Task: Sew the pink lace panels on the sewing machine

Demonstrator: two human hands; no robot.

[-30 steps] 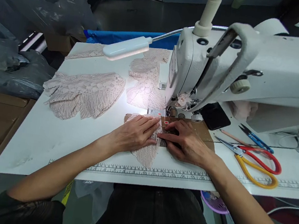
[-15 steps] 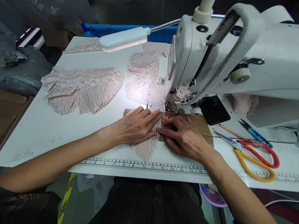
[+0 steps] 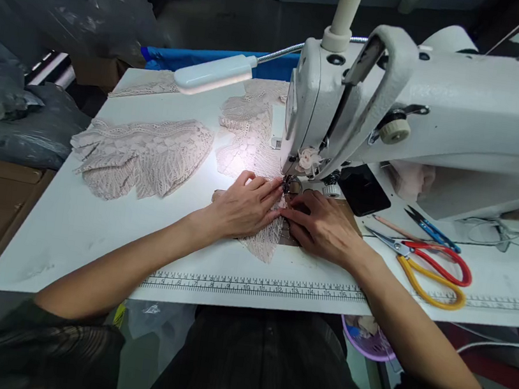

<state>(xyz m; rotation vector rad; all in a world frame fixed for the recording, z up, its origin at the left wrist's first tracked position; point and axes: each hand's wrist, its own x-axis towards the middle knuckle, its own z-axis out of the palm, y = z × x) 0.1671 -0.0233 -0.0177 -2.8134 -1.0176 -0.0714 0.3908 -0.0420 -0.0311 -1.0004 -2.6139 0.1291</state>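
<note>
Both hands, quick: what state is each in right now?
Left hand: open, palm down on the lace piece.
Right hand: fingers bent at its edge; whether they pinch it cannot be told.

White table point(image 3: 55, 236), lace pieces point(image 3: 149, 153), red-and-yellow scissors point(image 3: 405, 249)

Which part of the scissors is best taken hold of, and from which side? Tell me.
Take the scissors by the red handle and yellow handle, likely from above and the right. They lie flat, loops to the right, blades pointing left and away; the right forearm makes the left side tighter.
</note>
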